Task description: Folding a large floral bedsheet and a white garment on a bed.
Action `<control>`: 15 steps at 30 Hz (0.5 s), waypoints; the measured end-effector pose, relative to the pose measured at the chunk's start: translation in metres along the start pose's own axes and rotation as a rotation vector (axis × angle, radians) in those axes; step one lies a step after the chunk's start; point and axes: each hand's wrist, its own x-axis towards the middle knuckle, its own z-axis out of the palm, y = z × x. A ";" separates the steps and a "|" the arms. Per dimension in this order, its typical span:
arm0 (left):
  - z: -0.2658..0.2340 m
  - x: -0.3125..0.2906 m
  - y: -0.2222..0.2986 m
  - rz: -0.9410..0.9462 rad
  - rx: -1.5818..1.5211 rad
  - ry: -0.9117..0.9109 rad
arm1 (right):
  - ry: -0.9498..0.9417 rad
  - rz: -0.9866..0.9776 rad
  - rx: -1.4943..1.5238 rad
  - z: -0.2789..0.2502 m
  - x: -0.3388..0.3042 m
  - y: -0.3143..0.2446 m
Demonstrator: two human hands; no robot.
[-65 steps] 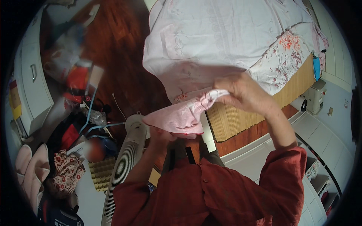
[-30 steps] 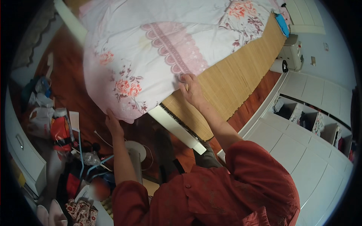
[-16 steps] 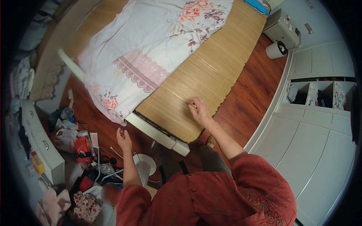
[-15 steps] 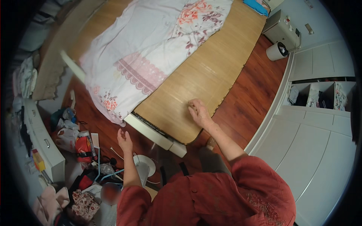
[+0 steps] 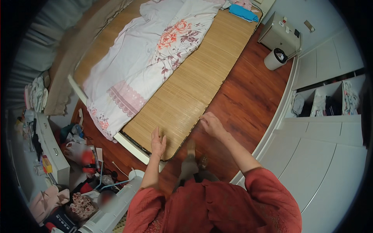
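My left hand (image 5: 158, 143) is open above the foot-end corner of the bed, its fingers pointing up and the thumb apart. It holds nothing. My right hand (image 5: 212, 124) hovers by the long right edge of the tan woven sleeping mat (image 5: 175, 116), over the floor side. Its fingers are loosely bent and apart, with nothing in them. The mat covers the bed. Across the mat's left part lies a rumpled white quilt (image 5: 132, 70) with orange flowers and a pink lace-like band. One quilt corner hangs over the pale foot rail (image 5: 134, 148).
White cabinets (image 5: 287, 151) with open cubbies line the right side. A waste bin (image 5: 274, 59) stands near a beige cabinet (image 5: 280, 37). Blue folded cloth (image 5: 243, 13) lies at the bed's far end. Bags and clothes crowd the floor at left, by a white drawer unit (image 5: 52, 149).
My view has shifted right along the bed, and my feet have moved toward its right side. My left hand now hovers over the mat's corner; the right has moved off the mat to its edge.
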 end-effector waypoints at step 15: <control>0.050 0.153 0.034 -0.332 0.173 -0.104 | -0.315 0.030 0.021 -0.089 0.178 0.078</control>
